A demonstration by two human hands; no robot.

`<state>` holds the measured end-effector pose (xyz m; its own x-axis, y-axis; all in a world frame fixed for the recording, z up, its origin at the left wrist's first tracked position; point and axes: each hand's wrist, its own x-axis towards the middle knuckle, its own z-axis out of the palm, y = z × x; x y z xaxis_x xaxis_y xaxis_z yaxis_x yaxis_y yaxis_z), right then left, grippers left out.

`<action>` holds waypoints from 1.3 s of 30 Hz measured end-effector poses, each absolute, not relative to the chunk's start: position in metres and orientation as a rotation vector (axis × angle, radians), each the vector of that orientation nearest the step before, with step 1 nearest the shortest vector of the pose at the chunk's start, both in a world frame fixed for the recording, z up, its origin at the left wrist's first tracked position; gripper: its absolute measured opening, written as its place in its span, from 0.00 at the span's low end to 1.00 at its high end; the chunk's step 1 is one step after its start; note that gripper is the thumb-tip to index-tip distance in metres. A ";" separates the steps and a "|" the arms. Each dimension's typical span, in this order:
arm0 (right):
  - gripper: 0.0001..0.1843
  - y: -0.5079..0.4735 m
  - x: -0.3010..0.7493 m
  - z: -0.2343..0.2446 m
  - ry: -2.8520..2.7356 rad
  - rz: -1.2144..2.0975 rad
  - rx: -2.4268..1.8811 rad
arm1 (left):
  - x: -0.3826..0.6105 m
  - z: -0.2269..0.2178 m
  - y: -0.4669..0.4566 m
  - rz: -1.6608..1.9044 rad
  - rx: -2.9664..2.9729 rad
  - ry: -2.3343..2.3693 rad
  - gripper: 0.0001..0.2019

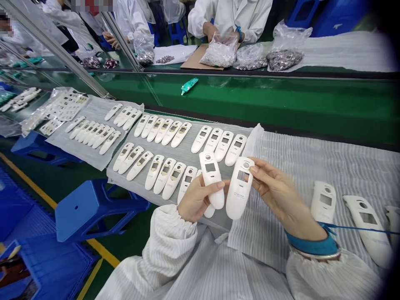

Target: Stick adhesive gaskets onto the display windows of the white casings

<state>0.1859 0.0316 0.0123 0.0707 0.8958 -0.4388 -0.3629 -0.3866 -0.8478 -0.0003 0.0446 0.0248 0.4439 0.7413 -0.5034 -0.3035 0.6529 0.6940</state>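
My left hand [196,200] is closed round a white plastic shell [211,177] with a small display window, held upright. My right hand [275,193] grips a second white shell [238,189] by its upper edge, right beside the first one. Both shells hover over a ribbed white mat [312,162]. Below and left of them lie several more white shells in rows [162,171] on a grey sheet. My right wrist wears a blue strap [312,246] with a thin blue cord running right.
Loose white shells [323,202] lie on the mat to the right. A green conveyor belt [281,104] runs behind, with a teal part [189,85] on it. Other people in white coats handle bags of small parts [220,52] beyond it. Blue stools [93,206] stand on the left.
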 end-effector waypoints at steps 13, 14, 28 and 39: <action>0.14 -0.009 0.214 -0.036 -2.407 0.264 -1.563 | -0.034 0.009 0.050 0.885 0.610 1.187 0.21; 0.15 -0.016 0.227 -0.038 -2.440 0.186 -1.615 | -0.033 0.007 0.047 0.874 0.610 1.194 0.21; 0.18 -0.031 0.189 -0.022 -2.152 0.420 -1.742 | 0.016 -0.021 0.001 0.636 1.196 1.222 0.26; 0.22 -0.021 0.168 -0.035 -2.243 0.483 -1.631 | -0.026 0.016 0.021 0.845 1.035 1.292 0.18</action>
<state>0.1682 -0.0210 -0.0353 -0.2932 0.9540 0.0622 0.8438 0.2888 -0.4523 -0.0264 0.0207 0.0161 0.1138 0.9330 -0.3413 0.0610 0.3363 0.9398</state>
